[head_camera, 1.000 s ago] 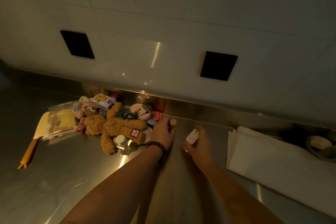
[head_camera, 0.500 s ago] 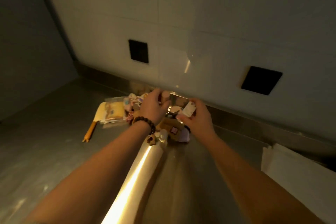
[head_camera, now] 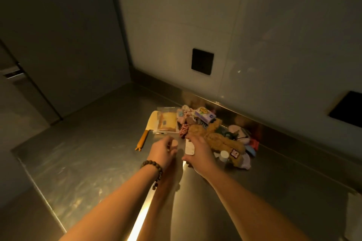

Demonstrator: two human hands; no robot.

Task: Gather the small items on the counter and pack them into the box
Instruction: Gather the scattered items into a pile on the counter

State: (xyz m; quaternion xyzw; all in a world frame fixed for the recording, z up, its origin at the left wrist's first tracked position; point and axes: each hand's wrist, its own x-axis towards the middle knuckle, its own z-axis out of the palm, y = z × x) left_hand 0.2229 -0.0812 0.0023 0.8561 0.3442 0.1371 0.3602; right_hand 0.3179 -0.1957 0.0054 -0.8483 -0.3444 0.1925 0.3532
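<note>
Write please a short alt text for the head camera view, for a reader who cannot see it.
Two bare hands over a dim steel counter: the left hand holds a small round-topped item, the right hand a small white object. Behind them lies a pile of small items with a brown plush bear.

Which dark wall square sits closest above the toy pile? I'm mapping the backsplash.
The left square, seen whole on the wall above the pile's left end. The other square sits far right, cut off by the picture's edge.
</note>
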